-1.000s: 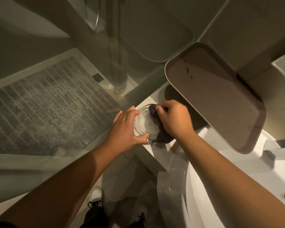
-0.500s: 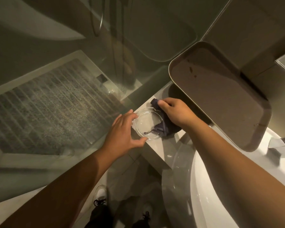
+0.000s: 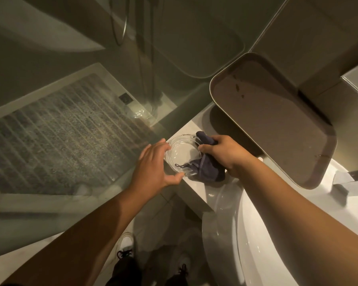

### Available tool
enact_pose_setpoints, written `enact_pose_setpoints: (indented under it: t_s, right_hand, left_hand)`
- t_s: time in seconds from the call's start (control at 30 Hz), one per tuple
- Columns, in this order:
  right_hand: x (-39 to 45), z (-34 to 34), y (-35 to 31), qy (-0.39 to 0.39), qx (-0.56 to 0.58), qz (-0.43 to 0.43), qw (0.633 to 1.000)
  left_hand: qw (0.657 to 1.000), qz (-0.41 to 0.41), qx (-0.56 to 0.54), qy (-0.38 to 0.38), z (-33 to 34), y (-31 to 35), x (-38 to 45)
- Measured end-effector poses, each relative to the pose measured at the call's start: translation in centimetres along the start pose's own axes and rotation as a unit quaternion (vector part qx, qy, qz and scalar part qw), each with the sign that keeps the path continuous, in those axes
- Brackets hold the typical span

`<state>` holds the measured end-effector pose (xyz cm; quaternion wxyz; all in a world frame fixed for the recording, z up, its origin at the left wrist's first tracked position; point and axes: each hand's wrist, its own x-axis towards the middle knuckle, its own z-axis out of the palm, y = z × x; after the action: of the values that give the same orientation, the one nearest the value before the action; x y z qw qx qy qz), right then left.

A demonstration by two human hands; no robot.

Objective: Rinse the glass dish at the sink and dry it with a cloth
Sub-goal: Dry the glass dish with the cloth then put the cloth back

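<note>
Right hand (image 3: 225,154): clenched around a dark blue cloth (image 3: 206,169), thumb at the dish's right rim; cloth bunched under the palm, one end protruding past the fingers, the other spread on the ledge with a loose loop lying inside the dish.
Left hand (image 3: 155,164): fingers and thumb curved around the left rim of the glass dish (image 3: 183,154), steadying it.
Glass dish: clear, round, shallow, upright at the left end of the white ledge (image 3: 196,188), near its front edge.
White sink (image 3: 221,234): just right of the ledge.
Tray-like panel (image 3: 273,122): brown, rounded corners, tilted behind the right hand.
Shower floor (image 3: 56,139): textured, left, behind glass.
</note>
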<state>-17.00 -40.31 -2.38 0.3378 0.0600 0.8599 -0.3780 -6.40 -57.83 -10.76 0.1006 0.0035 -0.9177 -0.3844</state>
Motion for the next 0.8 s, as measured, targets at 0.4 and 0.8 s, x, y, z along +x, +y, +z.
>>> enact_pose_setpoints:
  t_s: [0.4, 0.8]
  right_hand:
    - [-3.0, -0.3, 0.0, 0.064, 0.133, -0.153, 0.977]
    - [-6.6, -4.0, -4.3, 0.001, -0.042, -0.298, 0.954]
  left_hand:
    - [0.928, -0.138, -0.343, -0.039, -5.6, 4.3, 0.0]
    - [0.953, -0.14, -0.267, -0.017, -7.3, 8.1, 4.7]
